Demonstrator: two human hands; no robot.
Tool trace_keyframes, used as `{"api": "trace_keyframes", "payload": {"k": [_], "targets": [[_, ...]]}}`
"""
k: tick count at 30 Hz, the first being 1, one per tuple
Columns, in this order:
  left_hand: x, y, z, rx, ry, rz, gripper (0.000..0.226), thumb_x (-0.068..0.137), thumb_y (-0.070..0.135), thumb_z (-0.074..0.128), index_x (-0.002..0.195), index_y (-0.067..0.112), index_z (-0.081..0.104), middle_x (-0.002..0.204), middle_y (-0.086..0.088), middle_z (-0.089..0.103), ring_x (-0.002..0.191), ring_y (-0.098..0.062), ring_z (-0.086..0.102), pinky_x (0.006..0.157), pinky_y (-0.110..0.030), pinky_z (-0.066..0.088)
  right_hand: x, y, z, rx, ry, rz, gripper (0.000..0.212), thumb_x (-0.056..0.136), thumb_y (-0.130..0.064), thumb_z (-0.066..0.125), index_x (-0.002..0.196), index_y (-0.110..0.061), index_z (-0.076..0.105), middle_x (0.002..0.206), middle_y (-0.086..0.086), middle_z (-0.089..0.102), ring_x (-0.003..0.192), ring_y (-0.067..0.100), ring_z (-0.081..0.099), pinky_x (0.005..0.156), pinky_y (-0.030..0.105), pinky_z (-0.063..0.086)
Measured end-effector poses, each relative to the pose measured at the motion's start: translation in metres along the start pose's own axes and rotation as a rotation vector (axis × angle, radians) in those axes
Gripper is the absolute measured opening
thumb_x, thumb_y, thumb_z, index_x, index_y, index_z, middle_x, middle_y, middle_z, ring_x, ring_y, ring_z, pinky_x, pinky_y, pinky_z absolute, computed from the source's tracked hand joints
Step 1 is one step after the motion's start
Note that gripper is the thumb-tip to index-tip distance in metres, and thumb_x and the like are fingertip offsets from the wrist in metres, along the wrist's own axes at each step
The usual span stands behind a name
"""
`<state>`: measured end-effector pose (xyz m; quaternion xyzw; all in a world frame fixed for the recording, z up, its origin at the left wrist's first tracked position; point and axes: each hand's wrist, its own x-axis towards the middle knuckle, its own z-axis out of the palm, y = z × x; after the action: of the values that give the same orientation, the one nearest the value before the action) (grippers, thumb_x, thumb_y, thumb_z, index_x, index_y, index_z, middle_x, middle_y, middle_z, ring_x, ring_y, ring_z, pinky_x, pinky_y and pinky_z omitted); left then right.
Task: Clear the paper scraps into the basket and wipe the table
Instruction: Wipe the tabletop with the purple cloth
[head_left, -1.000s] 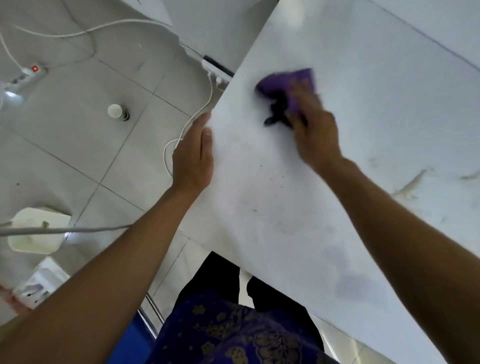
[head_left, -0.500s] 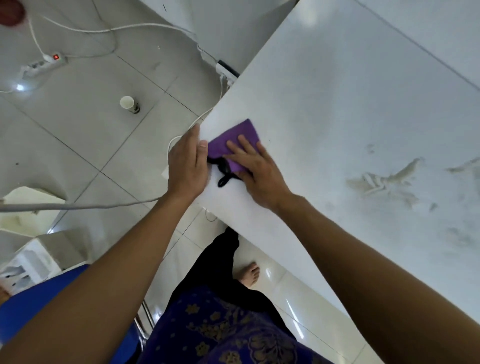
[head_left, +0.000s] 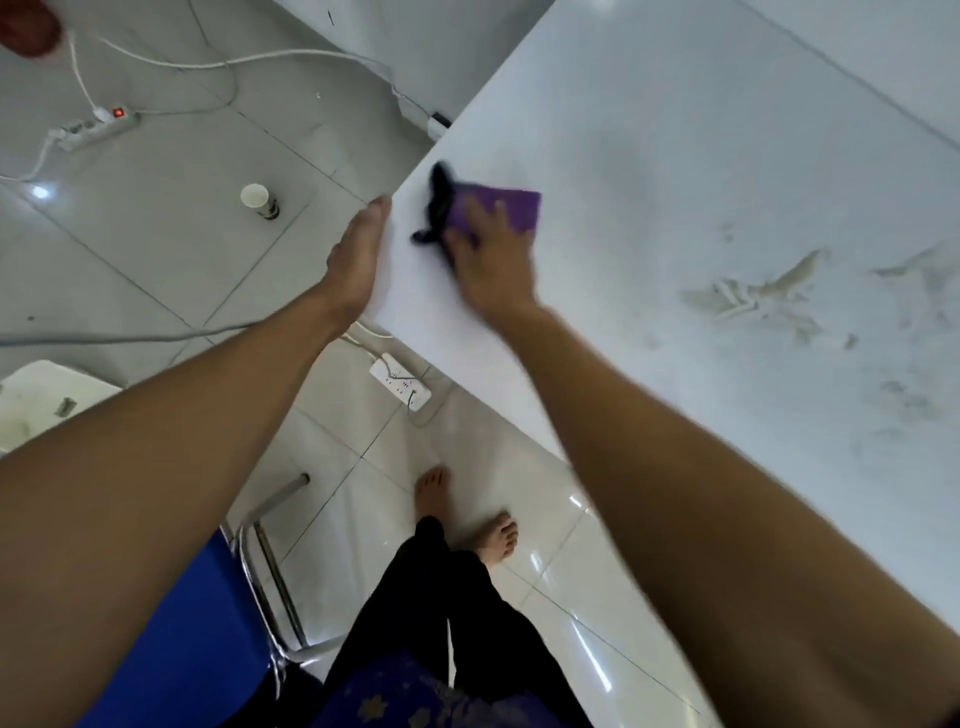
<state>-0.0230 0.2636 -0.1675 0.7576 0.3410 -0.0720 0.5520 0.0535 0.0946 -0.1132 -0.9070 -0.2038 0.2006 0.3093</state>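
Observation:
A purple cloth (head_left: 511, 210) with a black strap (head_left: 435, 208) lies flat on the white table (head_left: 675, 156) near its left corner. My right hand (head_left: 493, 260) presses down on the cloth, fingers spread over it. My left hand (head_left: 358, 254) is held flat against the table's left edge, fingers straight, holding nothing. Pale smears and streaks (head_left: 763, 296) mark the tabletop to the right. A white basket (head_left: 36, 410) stands on the floor at the far left, partly hidden by my left arm.
On the tiled floor lie a paper cup (head_left: 258, 200), a power strip with a red light (head_left: 98, 127), a second power strip (head_left: 400, 387) under the table edge and white cables. A blue chair (head_left: 208, 623) with metal legs stands at lower left. My bare feet are below.
My right hand swept the cloth from the table's middle to the left edge beside my left hand, then back a little away from the edge. My left hand stayed at the edge.

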Motion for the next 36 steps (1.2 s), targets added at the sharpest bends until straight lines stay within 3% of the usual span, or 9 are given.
{"api": "trace_keyframes", "payload": {"k": [3,5,9,14,19,24,27,32,36], "targets": [[0.02,-0.021,-0.004,0.001,-0.003,-0.027,0.076,0.071,0.098,0.034,0.131,0.056,0.054,0.143,0.018,0.054,0.14,-0.014,0.042,0.119,-0.048,0.026,-0.049,-0.001,0.054,-0.32,-0.056,-0.224,0.061,0.101,-0.032,0.046,0.157,-0.026,0.024,0.166,-0.005,0.016,0.154,0.024,-0.002,0.123,0.05,-0.003],[0.003,0.007,0.007,0.042,0.04,-0.085,0.079,0.077,0.095,0.027,0.14,0.051,0.047,0.152,0.016,0.046,0.144,-0.016,0.036,0.122,-0.05,0.017,-0.084,0.014,0.062,-0.365,0.014,-0.332,0.062,0.1,-0.029,0.048,0.157,-0.027,0.025,0.165,-0.007,0.017,0.154,0.022,0.0,0.124,0.048,0.0],[-0.021,0.042,0.034,0.418,0.202,-0.001,0.054,0.107,0.038,0.018,0.158,0.023,0.021,0.167,0.002,0.015,0.153,-0.016,0.012,0.123,-0.041,0.006,-0.121,0.075,0.033,-0.29,0.146,-0.262,0.057,0.099,-0.02,0.05,0.154,-0.023,0.035,0.162,-0.006,0.029,0.154,0.019,0.011,0.124,0.045,0.01],[-0.035,0.043,0.055,0.796,0.193,0.096,0.062,0.108,0.038,0.023,0.159,0.007,0.006,0.168,-0.012,-0.003,0.155,-0.025,-0.005,0.122,-0.046,0.006,-0.149,0.158,-0.021,-0.227,0.388,-0.024,0.054,0.095,-0.003,0.053,0.148,-0.014,0.045,0.156,0.002,0.039,0.15,0.023,0.024,0.122,0.047,0.018],[-0.074,0.057,0.118,0.749,-0.031,0.565,0.064,0.103,0.034,0.024,0.157,0.001,0.015,0.166,-0.017,0.004,0.155,-0.03,0.0,0.124,-0.04,-0.001,-0.156,0.151,-0.046,-0.121,0.526,0.249,0.047,0.097,-0.006,0.047,0.144,-0.008,0.049,0.153,0.005,0.044,0.148,0.025,0.029,0.122,0.045,0.023],[-0.073,0.055,0.15,0.737,-0.193,0.68,0.064,0.1,0.036,0.015,0.157,0.007,0.02,0.167,-0.01,0.012,0.155,-0.024,0.004,0.126,-0.04,0.003,-0.146,0.104,-0.01,-0.116,0.295,0.066,0.057,0.102,-0.032,0.043,0.156,-0.024,0.028,0.165,-0.005,0.019,0.154,0.018,0.002,0.124,0.048,0.001],[-0.057,0.053,0.145,0.802,-0.172,0.756,0.054,0.105,0.026,0.022,0.157,0.009,0.023,0.166,-0.008,0.016,0.155,-0.022,0.006,0.126,-0.038,0.004,-0.136,0.137,-0.021,-0.285,0.244,-0.058,0.058,0.102,-0.046,0.038,0.155,-0.027,0.029,0.164,-0.005,0.02,0.154,0.018,0.006,0.124,0.05,0.004],[-0.033,0.069,0.152,0.786,-0.16,0.841,0.052,0.105,0.019,0.028,0.155,0.005,0.029,0.165,-0.011,0.019,0.154,-0.023,0.012,0.126,-0.034,0.006,-0.121,0.199,-0.071,-0.122,0.514,0.192,0.044,0.099,-0.015,0.053,0.143,-0.012,0.052,0.153,0.005,0.044,0.148,0.027,0.029,0.122,0.051,0.018],[-0.008,0.096,0.17,0.685,-0.2,0.868,0.05,0.106,0.021,0.029,0.152,0.003,0.036,0.163,-0.013,0.026,0.153,-0.024,0.019,0.125,-0.037,0.014,-0.133,0.163,-0.056,-0.053,0.747,0.367,0.049,0.089,0.002,0.061,0.137,-0.004,0.056,0.147,0.013,0.051,0.143,0.032,0.037,0.116,0.054,0.032]]}}
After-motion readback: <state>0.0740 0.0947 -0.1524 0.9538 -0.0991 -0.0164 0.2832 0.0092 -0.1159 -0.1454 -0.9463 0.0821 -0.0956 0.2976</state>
